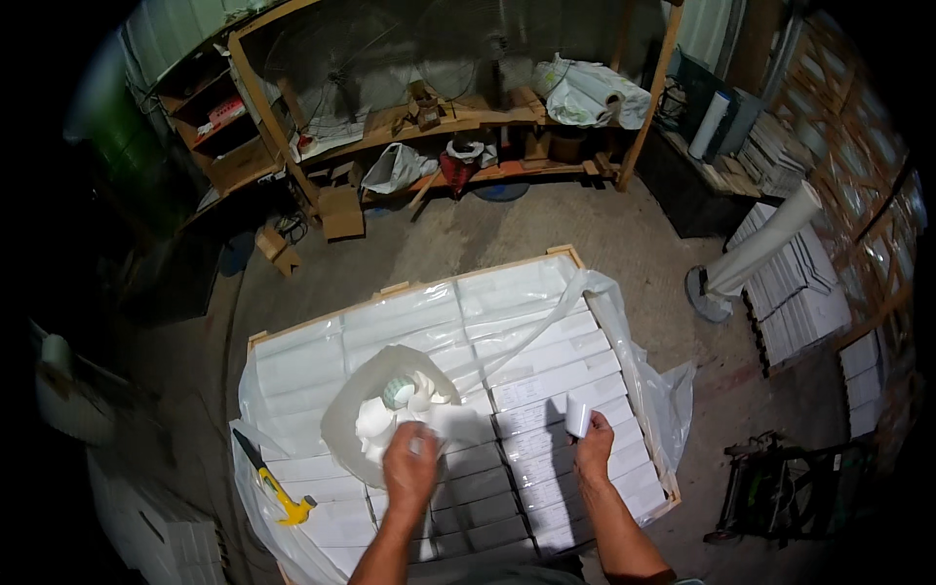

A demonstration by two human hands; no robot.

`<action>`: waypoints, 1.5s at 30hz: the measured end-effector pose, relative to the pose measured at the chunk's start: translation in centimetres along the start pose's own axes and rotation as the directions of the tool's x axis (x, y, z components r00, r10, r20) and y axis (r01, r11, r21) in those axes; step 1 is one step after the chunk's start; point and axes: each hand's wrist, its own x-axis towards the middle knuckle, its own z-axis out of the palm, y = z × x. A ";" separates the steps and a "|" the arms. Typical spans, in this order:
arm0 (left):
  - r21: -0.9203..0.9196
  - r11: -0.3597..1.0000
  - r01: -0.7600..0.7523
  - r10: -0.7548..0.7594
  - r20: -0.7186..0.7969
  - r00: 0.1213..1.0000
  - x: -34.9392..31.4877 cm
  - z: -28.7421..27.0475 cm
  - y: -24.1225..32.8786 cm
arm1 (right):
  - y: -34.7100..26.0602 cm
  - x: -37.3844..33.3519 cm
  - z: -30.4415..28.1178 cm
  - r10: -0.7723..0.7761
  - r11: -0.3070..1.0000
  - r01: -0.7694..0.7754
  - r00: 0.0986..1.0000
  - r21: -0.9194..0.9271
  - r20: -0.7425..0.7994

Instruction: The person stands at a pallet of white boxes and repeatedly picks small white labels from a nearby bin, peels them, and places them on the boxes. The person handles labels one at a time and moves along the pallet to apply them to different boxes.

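Observation:
My right hand (593, 450) is closed around a small, smooth white curved piece (578, 416), held above the right part of a pallet of white boxes (546, 361). Blurred by motion, a white piece (454, 425) extends from the fingers of my left hand (409, 466), which are closed on it. That hand is at the near edge of a pale plastic bag (343, 419) lying open on the boxes. Inside the bag are several white curved pieces (374, 417) and a green-patterned round item (399, 392). What kind of pieces they are I cannot make out.
Clear plastic film (624, 336) drapes over the pallet's edges. At its left lies a yellow and black hand tool (285, 494). A wooden shelf (458, 122) with bags and rolls stands at the back. To the right are an upright film roll (765, 239) and a dark wheeled frame (790, 492).

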 end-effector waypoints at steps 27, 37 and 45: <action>0.469 0.832 -0.296 0.251 0.157 0.955 10.6 29.3 -17.6 | 3.3 6.0 0.5 -0.123 0.886 0.119 0.992 -0.448 0.020; 0.392 0.918 0.065 -0.089 0.043 0.995 12.6 23.5 -10.8 | 3.1 7.8 8.4 -0.122 0.809 0.189 0.980 -0.557 0.155; 0.171 0.974 0.149 -0.164 0.079 0.983 12.7 22.1 -9.2 | 4.2 8.2 11.0 -0.196 0.536 0.345 0.938 -0.770 0.284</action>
